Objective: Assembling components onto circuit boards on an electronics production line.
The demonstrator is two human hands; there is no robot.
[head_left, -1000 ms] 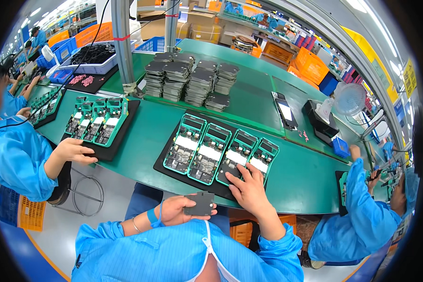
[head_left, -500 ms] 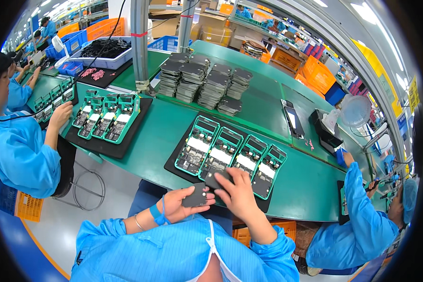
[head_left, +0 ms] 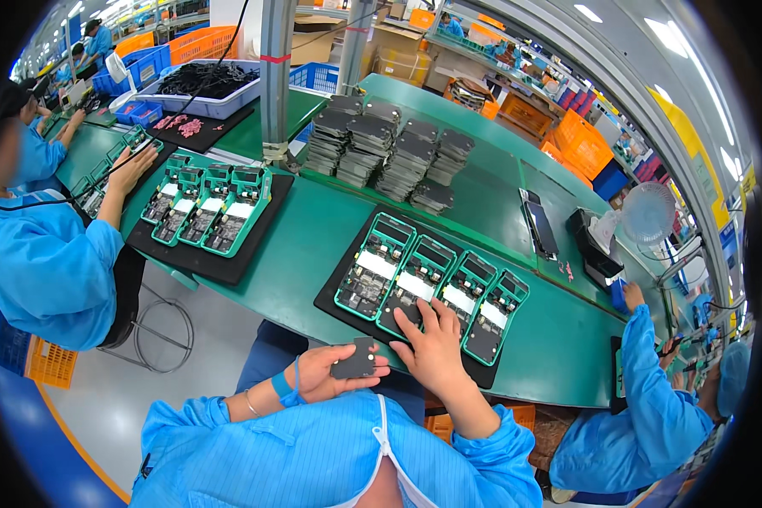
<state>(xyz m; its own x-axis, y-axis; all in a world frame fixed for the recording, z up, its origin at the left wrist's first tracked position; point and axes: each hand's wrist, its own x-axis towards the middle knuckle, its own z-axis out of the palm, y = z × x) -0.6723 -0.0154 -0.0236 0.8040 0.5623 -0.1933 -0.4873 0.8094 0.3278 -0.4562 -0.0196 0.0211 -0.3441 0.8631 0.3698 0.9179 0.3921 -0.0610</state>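
The left hand (head_left: pixel 320 372) pinches a flat dark plate (head_left: pixel 354 361) between thumb and fingers. The right hand's (head_left: pixel 438 357) fingers are spread, touching the near end of the second green-framed circuit unit (head_left: pixel 415 284) from the left. Four units lie on a black mat (head_left: pixel 327 298).

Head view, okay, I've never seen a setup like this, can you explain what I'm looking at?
There's no machine here: a person works with two bare hands. The camera sits on their head, looking down through a wide fisheye lens, so straight edges bend. On the green bench lies a black mat with four green frames full of small parts. Behind it stand stacks of thin, dark pieces. The left hand holds a dark plate; the right hand rests its fingers on the second frame from the left. Co-workers in blue sit on both sides.
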